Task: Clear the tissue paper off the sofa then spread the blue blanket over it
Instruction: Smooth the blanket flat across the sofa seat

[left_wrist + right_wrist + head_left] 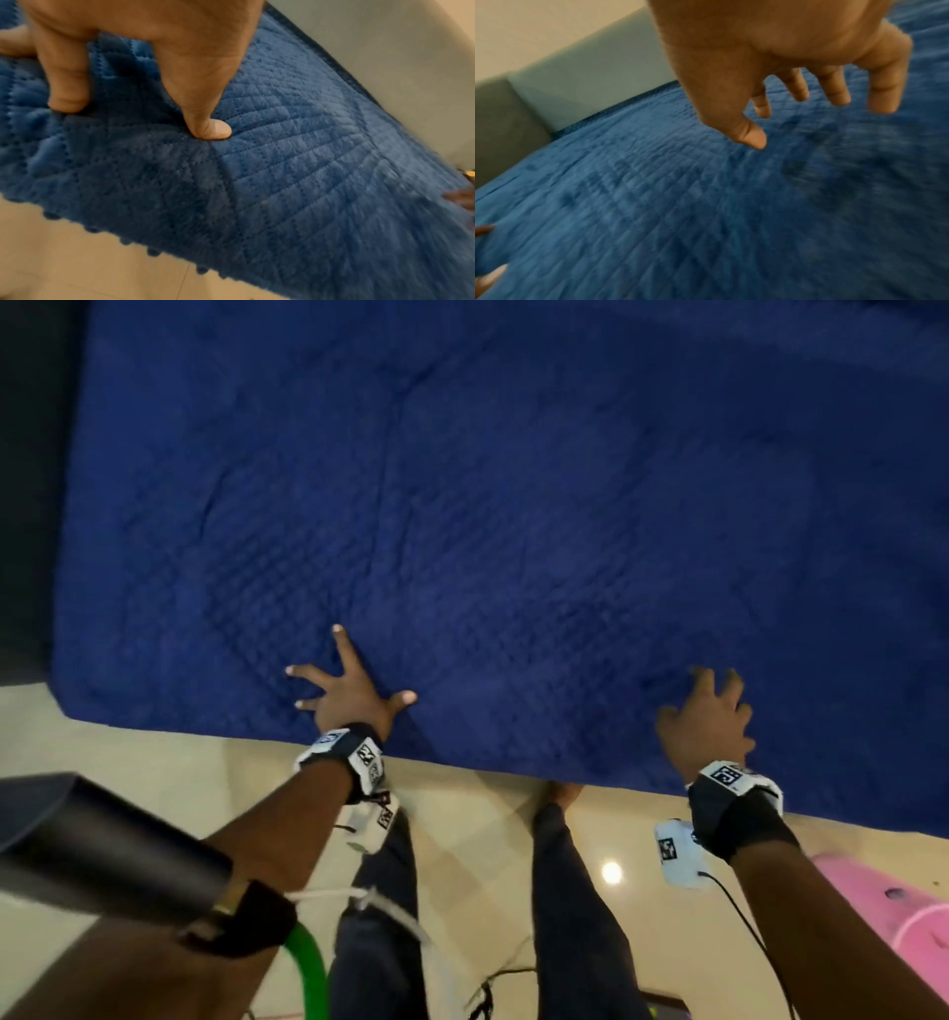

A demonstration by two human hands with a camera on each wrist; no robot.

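The blue quilted blanket (513, 505) lies spread flat over the sofa seat, and its front edge hangs toward the floor. My left hand (345, 690) lies on the blanket near that edge with its fingers splayed; in the left wrist view the fingertips (210, 130) press into the blanket (282, 182). My right hand (706, 716) is further right, blurred, fingers spread. In the right wrist view this hand (795, 97) hovers just above the blanket (680, 203), holding nothing. The grey sofa back (577, 81) shows behind the blanket. No tissue paper is in view.
Beige tiled floor (154, 752) lies in front of the sofa, where my legs (570, 891) stand. A pink object (893, 906) sits at the lower right, a green tube (308, 968) and cables at the lower middle. A dark armrest (25, 505) borders the left side.
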